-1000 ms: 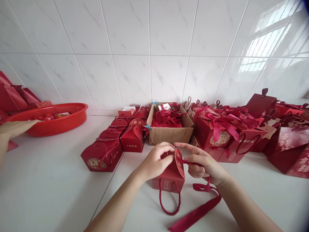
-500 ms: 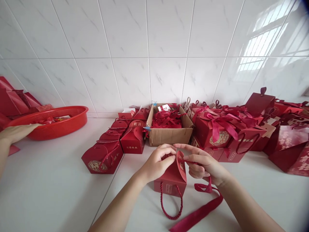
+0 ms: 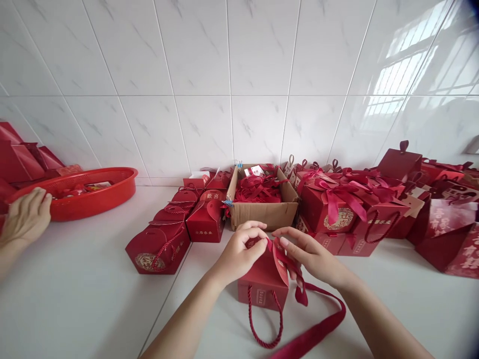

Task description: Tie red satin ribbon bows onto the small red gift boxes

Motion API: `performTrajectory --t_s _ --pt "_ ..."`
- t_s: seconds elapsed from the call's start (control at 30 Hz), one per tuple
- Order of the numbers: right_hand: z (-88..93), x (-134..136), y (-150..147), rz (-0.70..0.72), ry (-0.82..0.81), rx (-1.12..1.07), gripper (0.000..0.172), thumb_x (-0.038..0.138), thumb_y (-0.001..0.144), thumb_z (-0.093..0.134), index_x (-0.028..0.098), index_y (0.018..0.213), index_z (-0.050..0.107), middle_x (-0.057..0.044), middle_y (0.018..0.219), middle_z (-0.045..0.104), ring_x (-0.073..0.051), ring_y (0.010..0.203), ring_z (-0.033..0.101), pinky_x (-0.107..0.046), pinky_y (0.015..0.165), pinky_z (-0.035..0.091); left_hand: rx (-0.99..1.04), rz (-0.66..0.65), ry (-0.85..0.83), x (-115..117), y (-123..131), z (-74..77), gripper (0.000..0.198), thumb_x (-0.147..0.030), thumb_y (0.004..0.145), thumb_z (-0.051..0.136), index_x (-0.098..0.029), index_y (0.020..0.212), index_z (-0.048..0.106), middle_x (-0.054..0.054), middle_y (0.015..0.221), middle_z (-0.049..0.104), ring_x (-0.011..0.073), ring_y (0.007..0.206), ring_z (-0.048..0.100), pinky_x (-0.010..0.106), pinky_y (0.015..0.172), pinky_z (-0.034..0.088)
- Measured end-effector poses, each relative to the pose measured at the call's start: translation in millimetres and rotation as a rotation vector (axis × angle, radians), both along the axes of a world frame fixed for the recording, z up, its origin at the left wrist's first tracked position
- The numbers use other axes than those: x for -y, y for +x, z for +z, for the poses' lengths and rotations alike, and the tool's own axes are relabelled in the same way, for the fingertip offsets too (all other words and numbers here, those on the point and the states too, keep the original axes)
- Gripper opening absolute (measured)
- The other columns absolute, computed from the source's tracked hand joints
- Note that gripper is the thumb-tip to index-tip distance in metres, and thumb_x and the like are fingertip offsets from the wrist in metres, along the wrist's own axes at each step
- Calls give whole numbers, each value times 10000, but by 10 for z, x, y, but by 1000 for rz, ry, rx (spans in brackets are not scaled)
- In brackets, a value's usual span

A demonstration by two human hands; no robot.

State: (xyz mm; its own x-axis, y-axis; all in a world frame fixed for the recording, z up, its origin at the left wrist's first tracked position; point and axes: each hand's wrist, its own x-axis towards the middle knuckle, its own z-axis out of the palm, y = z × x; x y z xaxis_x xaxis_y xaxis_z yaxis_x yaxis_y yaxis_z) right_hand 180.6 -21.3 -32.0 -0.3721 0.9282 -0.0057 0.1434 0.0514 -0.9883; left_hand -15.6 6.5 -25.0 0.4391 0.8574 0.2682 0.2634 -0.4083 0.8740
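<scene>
Seemingly threading a red ribbon point(image 3: 318, 331) through the peaked top of a red gift box point(image 3: 264, 271), set upright between two bare hands on a white table point(image 3: 86, 294). Holds thumb and forefinger of the left hand point(image 3: 239, 252) together at the peak, apparently pinching the ribbon there; holds thumb and forefinger of the right hand point(image 3: 314, 254) apart beside the printed flap point(image 3: 280, 259), with the other fingers partly hidden and no telling about any grip on the ribbon. Below the right hand, a loose length in a curve across the table toward the near edge; at the near side of the box, a twisted rope handle point(image 3: 265, 344) drooping onto the tabletop. Just beyond, a cardboard carton point(image 3: 264, 214) full of more ribbon, between rope-handled boxes point(image 3: 160, 239) to the left and bow-topped boxes point(image 3: 342, 219) to the right. For a clean job, best to steady the peak lightly, feed the band flat rather than bunched, and draw from the left in a slow, level pull while easing slack with the right. Wise, too, to smooth any twist beside the flap before tightening, clear the rope handle, and avoid hard tugs, likely to crease the card.
</scene>
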Motion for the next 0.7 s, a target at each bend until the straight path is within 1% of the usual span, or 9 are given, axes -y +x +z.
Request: performTrajectory --t_s 0.1,0.17,0.23,0.3,0.4,0.47,0.53,0.63,0.7 --pt "57 -31 81 -72 107 158 516 617 892 367 205 1181 486 22 638 530 -138 542 553 -253 507 422 163 40 23 -40 -36 18 186 -279 852 514 -190 724 617 57 1201 555 218 1198 467 311 973 354" --pt "157 -49 123 -103 193 373 514 622 905 308 194 1033 561 3 638 523 -151 574 538 -269 531 399 304 88 24 -69 -55 23 170 -277 849 516 -191 742 616 47 1141 581 196 1150 489 275 935 375" --pt "303 -60 121 -130 305 608 524 611 912 294 185 786 573 -16 652 526 -149 601 504 -273 544 361 425 166 12 -100 -69 18 147 -260 842 519 -195 747 609 19 966 610 156 990 537 238 856 397" --pt "464 -72 59 -122 393 682 517 589 919 305 182 705 541 -25 693 548 -143 619 483 -269 541 338 511 225 -18 -123 -77 10 137 -238 833 520 -193 725 592 -12 773 573 122 806 526 217 766 401" --pt "645 -114 -113 -58 423 531 402 534 917 383 196 828 580 -21 785 582 -134 666 501 -250 555 357 597 192 -56 -132 -79 16 146 -221 823 522 -184 692 573 -28 661 514 105 688 482 210 690 397" --pt "695 -161 -226 8 378 407 348 495 908 428 193 874 597 -17 782 583 -123 663 496 -239 557 364 634 121 -61 -121 -79 29 154 -232 829 516 -184 696 576 -28 655 506 103 652 470 218 649 402" --pt "703 -211 -292 106 309 290 306 445 902 462 177 837 593 -6 732 562 -106 622 467 -227 536 353 633 77 -41 -107 -82 39 163 -245 842 502 -188 709 576 -28 653 500 105 627 466 228 616 402" --pt "708 -263 -254 195 220 147 280 381 889 508 162 717 537 35 610 461 -72 520 364 -210 467 280 442 127 69 -86 -104 45 169 -244 855 497 -191 716 577 -39 588 467 98 576 438 227 574 365" --pt "741 -276 -155 172 206 40 267 353 888 527 158 705 529 41 608 455 -63 516 359 -205 474 285 243 156 136 -69 -127 56 178 -243 855 505 -184 702 573 -49 541 423 89 532 389 227 538 321"
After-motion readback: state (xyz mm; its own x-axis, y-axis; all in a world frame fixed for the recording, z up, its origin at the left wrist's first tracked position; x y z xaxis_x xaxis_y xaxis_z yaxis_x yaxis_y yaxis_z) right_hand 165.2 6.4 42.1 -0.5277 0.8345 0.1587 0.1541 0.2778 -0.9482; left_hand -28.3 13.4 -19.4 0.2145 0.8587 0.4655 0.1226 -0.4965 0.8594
